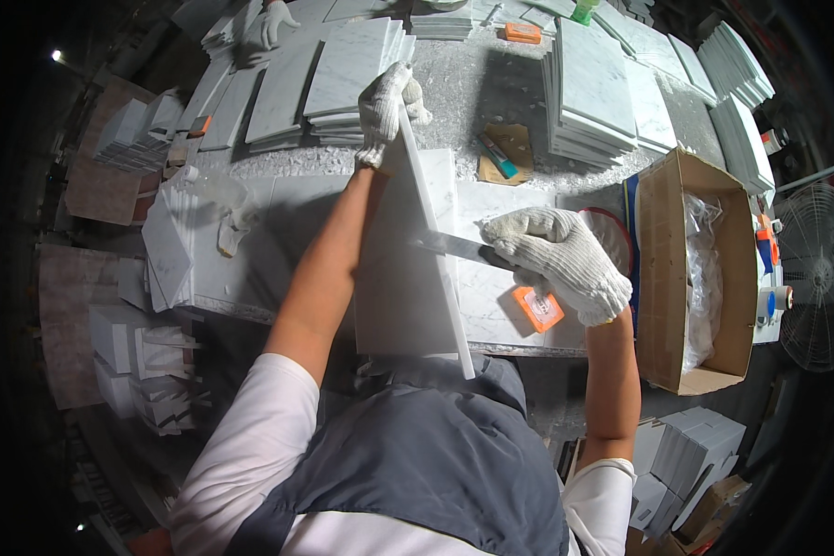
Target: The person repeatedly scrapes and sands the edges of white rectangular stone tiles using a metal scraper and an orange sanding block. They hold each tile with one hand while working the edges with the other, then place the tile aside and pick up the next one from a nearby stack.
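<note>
Head view: nearest, a white marble tile (pixel 403 287) stands tilted on edge at the counter (pixel 250 250) front. The gloved right hand (pixel 558 258) is closed on a flat metal blade (pixel 459 246) laid against the tile's edge. Farther off, the gloved left hand (pixel 385 107) grips the tile's top end. Beyond lie tile stacks (pixel 593 97).

Open brown cardboard box (pixel 663 269) (clear plastic-wrapped contents) at table's right.
</note>
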Motion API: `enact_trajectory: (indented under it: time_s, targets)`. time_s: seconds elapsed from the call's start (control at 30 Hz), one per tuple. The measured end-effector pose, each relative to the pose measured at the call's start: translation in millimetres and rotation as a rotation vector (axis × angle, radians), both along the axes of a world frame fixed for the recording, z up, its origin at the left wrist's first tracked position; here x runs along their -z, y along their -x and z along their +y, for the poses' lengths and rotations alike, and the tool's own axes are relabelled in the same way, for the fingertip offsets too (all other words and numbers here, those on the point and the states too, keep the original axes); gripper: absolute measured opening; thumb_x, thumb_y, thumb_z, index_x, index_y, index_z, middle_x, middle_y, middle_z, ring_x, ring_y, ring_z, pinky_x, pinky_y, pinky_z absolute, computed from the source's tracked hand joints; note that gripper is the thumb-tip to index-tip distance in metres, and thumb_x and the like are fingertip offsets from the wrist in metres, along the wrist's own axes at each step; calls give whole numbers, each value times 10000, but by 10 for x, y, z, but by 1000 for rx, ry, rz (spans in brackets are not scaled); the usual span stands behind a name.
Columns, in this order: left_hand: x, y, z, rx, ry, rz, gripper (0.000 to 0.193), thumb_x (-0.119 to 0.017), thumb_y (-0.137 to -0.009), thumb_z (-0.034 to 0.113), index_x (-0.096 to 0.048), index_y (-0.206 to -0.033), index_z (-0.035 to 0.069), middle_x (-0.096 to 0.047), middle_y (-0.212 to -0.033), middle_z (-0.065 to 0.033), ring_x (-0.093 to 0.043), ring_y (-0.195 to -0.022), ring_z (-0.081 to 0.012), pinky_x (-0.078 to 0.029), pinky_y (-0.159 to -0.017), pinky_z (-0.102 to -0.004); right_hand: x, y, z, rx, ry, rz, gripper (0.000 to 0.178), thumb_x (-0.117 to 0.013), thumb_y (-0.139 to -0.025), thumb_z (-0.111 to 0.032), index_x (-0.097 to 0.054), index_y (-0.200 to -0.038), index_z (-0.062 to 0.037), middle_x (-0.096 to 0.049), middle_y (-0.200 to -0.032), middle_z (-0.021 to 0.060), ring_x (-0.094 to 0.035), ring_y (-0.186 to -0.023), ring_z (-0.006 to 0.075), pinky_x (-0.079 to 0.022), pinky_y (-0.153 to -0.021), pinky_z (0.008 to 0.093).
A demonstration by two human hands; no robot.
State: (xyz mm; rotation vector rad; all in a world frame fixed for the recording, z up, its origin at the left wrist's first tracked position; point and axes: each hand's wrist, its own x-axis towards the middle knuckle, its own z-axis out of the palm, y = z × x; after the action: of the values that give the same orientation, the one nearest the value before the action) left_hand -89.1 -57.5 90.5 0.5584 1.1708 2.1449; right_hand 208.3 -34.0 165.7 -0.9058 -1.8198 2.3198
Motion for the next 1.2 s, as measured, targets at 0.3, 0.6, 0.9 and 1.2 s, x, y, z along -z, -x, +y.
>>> enact_trajectory:
  time_s: [0.3, 0.6, 0.9, 1.2]
  targets:
    - [-6, -18, -5, 0, -21, 4, 181, -694, -935, 241, -676, -975, 65, -531, -645, 10, -486, -471, -103, -468, -449, -303, 15, -181, 94, -141, -48, 19, 254, -796, -894, -174, -758, -1112, -49, -717, -810, -12, -551, -564, 19, -439, -486, 183]
    - [-20, 13, -10, 75, -48, -18, 153, -649, -960, 204, -626, -882, 74, -488, -630, 20, -431, -467, -102, -432, -452, -311, 28, 73, 199, -74, -58, 43, 288, -782, -915, -237, -761, -1146, -65, -711, -827, -11, -588, -606, 31, -459, -510, 180]
    - [-12, -18, -6, 10, -42, 23, 172, -666, -951, 220, -643, -874, 68, -511, -628, 5, -469, -470, -114, -465, -458, -317, -49, 155, 155, -191, -100, 15, 279, -769, -923, -261, -765, -1141, -87, -727, -840, -11, -611, -607, 29, -473, -470, 184]
    - [-14, -20, -14, 20, -44, 2, 169, -666, -948, 220, -635, -865, 75, -484, -621, 15, -444, -470, -111, -447, -459, -313, 30, -224, 102, -294, -23, 12, 202, -797, -889, -124, -774, -1079, -60, -724, -800, -23, -593, -597, 30, -486, -533, 191]
